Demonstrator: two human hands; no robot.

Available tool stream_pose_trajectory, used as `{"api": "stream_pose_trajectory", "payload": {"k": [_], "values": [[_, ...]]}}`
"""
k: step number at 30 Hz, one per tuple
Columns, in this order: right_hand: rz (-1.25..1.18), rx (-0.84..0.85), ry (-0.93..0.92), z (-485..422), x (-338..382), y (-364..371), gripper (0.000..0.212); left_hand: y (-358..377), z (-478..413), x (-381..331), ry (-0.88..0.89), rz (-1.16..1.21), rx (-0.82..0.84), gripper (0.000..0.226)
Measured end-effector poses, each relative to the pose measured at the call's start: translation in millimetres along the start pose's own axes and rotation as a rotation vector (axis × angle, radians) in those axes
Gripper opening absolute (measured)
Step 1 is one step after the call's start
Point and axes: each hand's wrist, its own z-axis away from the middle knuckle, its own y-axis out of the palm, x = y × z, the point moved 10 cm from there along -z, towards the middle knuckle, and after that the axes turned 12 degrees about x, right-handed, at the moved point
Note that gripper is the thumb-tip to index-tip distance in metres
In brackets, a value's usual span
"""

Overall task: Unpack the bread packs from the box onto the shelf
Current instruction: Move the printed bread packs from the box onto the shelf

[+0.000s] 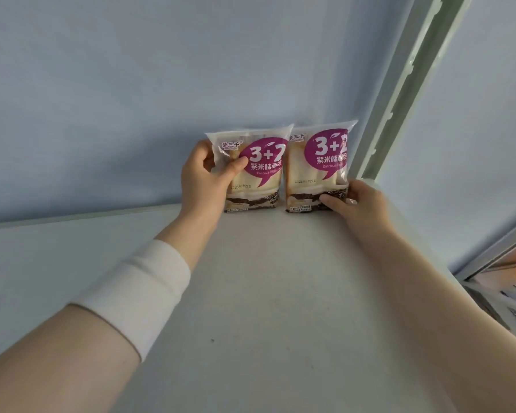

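So both bread packs are up on the shelf, standing upright right at the back against the pale blue wall. They sit side by side with their edges touching or nearly so, hard to call which.

The left bread pack is in the left hand. That hand is wrapped around the pack's left edge, thumb pressed across the front of the wrapper just under the purple speech bubble, the other fingers tucked around behind where I can't see them. Firm-looking grip, hand mostly closed around the side.

The right bread pack has the right hand on its lower right corner. Fingers are curled onto the bottom of the wrapper near the dark printed strip, thumb lying along the front. It's more of a pinch on the corner than a full grab, hand partly closed.

Both wrappers are clear plastic with a big purple bubble reading "3+2" plus Chinese text, and you can see pale sliced bread inside.

The right pack is just beside the slotted white upright of the shelving frame, which runs diagonally up the right side. The left forearm has a white sleeve cuff on it. Down in the bottom right corner there's a bit of another shelf with some blurry orange and blue stuff I can't make out.
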Motion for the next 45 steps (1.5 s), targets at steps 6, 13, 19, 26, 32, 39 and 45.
{"api": "stream_pose_trajectory", "payload": {"k": [6,13,19,26,32,39,45], "values": [[0.206,-0.096,0.034,-6,3,3,0.041,-1,-6,3,-0.021,-0.076,-0.068,0.028],[0.180,-0.157,0.144,16,14,4,0.072,-4,4,1,-0.133,-0.027,-0.055,0.061],[0.656,-0.137,0.122,107,53,11,0.070,1,72,-44,0.038,-0.790,0.243,0.060],[1.052,-0.105,0.259,272,75,26,0.056,30,231,-99,0.288,-1.417,0.766,0.048],[1.086,-0.106,0.410,431,90,-6,0.056,62,359,-165,0.419,-1.435,0.949,0.050],[1.036,-0.128,0.713,630,18,-106,0.052,180,549,-196,0.607,-1.354,1.180,0.048],[0.841,-0.198,1.103,836,-130,-177,0.041,289,738,-131,0.630,-1.358,1.480,0.046]]}}
